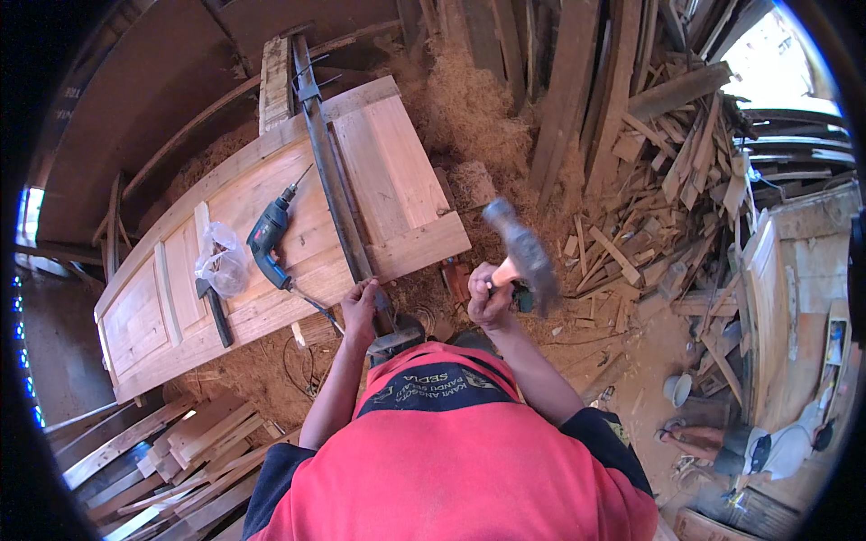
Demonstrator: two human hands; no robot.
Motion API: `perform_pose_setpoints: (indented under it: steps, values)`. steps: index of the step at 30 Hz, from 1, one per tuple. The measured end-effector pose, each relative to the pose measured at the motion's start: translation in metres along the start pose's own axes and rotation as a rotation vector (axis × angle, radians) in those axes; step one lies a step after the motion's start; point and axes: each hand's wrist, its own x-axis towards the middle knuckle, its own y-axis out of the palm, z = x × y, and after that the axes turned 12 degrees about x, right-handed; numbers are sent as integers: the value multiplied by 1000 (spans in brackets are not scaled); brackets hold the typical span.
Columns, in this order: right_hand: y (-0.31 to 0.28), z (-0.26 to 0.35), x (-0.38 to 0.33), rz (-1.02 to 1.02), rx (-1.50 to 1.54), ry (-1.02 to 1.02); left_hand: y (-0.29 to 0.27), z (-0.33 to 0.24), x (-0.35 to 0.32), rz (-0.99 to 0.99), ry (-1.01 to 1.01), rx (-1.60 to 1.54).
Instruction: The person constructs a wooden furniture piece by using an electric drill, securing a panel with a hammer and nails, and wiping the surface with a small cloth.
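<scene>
Ground (645, 406) strewn with shavings and sawdust spreads around the work. At the upper right a large heap of wood offcuts (699, 171) rises beside long leaning boards (566, 99). A panelled wooden door (298, 234) lies flat and slantwise ahead of the person and to the left, its framed panels facing up. At the lower left, sawn strips of timber (189, 451) are stacked loosely. Another person (794, 446), in a light top and dark shorts, is at the lower right, well apart from the door.

A long metal bar clamp (332, 176) crosses the door near its right end, running from beyond the far edge to the near edge. The left grip (359, 311) is at its near end, fingers drawn together; whether they pinch the bar or something small there, I cannot tell.

A white bucket (677, 389) stands on the ground at the right. On the door, left of the clamp, a blue-green power drill (268, 230) lies with its bit pointing toward the bar. The right grip (490, 302) is wrapped around the wooden handle of a claw hammer (521, 252), held just right of the door, its metal head blurred. A clear plastic bag (224, 261) sits left of the drill, touching a smaller dark-handled hand tool (217, 317).
</scene>
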Motion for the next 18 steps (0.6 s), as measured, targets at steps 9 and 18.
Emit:
perform_pose_setpoints:
  steps: [9, 18]
  values:
    - [-8, 1, 2, 198, -330, 416, 5, 5, -2, 25, 50, -7]
    - [-5, -12, -11, 429, -571, 684, 7, -1, -9, 22, 38, 38]
